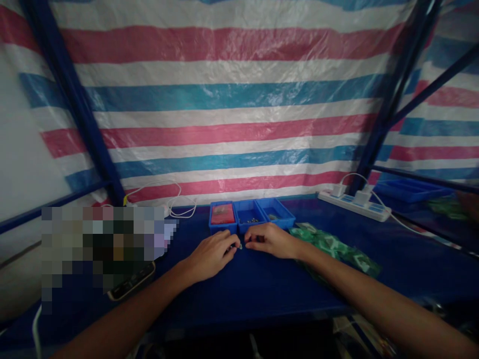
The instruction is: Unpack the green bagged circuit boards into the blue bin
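Note:
My left hand (211,257) is closed, its thumb and fingertips pinched at a small pale piece (240,246) just above the blue tabletop. Too small to make out is the exact kind of that piece. Right beside it, my right hand (273,240) has curled fingers with the tips close together; whatever they hold, if anything, I cannot make out. Just behind both hands stand three blue bins: the left bin (223,228) contains a red packet (223,214), the middle bin (247,205) several tiny parts, and the right bin (279,203) a few small pieces.
Green plastic packets (333,247) lie beside my right forearm. A white power strip (355,205) with plugs is at the back right. On the left, a dark phone-like device (132,281) lies near a pixelated area. Blue metal posts (71,94) frame a striped sheet (232,94).

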`<state>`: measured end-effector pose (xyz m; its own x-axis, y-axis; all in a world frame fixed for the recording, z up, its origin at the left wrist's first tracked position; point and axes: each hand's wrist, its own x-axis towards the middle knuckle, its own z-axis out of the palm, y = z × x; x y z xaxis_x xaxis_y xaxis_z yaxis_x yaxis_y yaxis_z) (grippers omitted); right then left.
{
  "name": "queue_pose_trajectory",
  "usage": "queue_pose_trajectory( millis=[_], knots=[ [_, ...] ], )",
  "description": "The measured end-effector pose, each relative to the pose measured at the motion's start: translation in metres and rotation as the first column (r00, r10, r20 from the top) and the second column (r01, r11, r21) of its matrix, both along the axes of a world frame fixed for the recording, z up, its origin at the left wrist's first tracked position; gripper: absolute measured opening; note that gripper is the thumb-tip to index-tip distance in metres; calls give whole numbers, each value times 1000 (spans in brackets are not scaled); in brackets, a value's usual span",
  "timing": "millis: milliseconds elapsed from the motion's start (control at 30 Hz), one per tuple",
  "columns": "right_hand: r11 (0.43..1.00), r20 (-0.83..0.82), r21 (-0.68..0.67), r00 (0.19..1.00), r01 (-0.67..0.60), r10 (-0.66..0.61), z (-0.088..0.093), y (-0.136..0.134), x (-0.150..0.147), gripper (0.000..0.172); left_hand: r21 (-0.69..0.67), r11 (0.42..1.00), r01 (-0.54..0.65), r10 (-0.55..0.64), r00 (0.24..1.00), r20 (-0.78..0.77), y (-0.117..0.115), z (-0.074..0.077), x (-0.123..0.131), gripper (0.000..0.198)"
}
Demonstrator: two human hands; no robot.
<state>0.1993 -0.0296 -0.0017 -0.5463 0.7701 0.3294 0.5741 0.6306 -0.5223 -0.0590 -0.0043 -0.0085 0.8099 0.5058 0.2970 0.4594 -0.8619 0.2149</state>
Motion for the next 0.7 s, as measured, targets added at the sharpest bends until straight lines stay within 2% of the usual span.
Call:
queue_pose_trajectory(
  millis=[100,267,467,600,700],
  knots=[
    [999,59,-19,998,26,-25,-4,3,3,19,-2,1000,15,-15,1000,-6,1,-1,-1,19],
    [1000,95,-5,995,13,-13,-3,3,6,31,12,1000,-5,5,1000,-9,1,0,0,19],
    [999,65,-5,996,-52,53,-2,-2,3,18,6,995,-100,100,995,6,-1,1,1,7],
    [999,68,-27,997,-38,40,1,-5,0,26,-31,987,-160,159,987,-32,-2,2,2,9],
    [997,66,-24,995,-79,81,2,-6,-1,21,-38,982,-188,185,981,-66,-3,4,3,9]
  ],
)
